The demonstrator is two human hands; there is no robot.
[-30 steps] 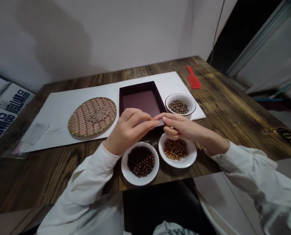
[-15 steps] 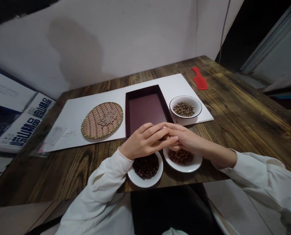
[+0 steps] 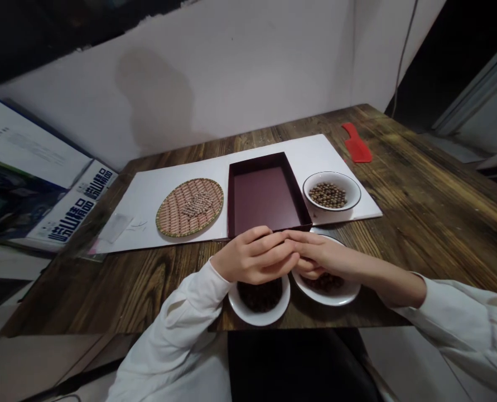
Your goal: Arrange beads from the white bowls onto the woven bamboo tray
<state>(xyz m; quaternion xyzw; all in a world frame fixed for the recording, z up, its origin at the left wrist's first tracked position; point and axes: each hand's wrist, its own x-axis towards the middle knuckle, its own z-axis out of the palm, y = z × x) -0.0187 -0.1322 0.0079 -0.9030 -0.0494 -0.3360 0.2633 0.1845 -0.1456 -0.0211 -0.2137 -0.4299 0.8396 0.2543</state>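
- Left hand [image 3: 254,255] and right hand [image 3: 327,259]: fingers curled, tips meeting; whether anything is gripped cannot be told.
- White bowl of dark beads [image 3: 259,319]: 6 o'clock, under left hand.
- White bowl of tan beads [image 3: 332,300]: 5 o'clock, under right hand.
- Maroon box [image 3: 265,201]: 12 o'clock, just beyond the hands.

Deep maroon box [image 3: 265,201], pink-striped woven tray [image 3: 168,220], red comb [image 3: 357,144]
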